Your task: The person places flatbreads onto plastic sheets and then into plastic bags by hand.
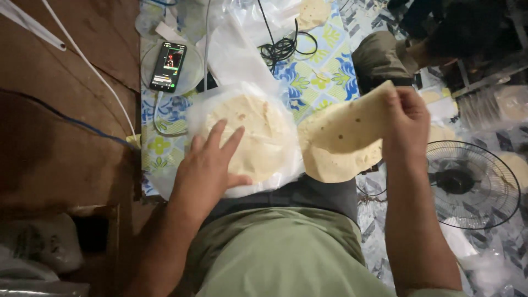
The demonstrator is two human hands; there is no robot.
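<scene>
Pale flatbreads (pixel 258 137) lie stacked on a clear plastic bag (pixel 242 66); the left hand (pixel 206 165) presses flat on them, fingers spread, steadying the pile, while the right hand (pixel 404 118) pinches one folded flatbread (pixel 344 140) lifted clear beside the fan (pixel 473 184).

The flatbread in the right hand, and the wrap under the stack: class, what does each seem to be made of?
Flatbread: thin cooked dough, matte and pale with brown spots, bending limply in the right hand.
Wrap: probably clear plastic film, glossy and wrinkled around the stack under the left hand.
</scene>
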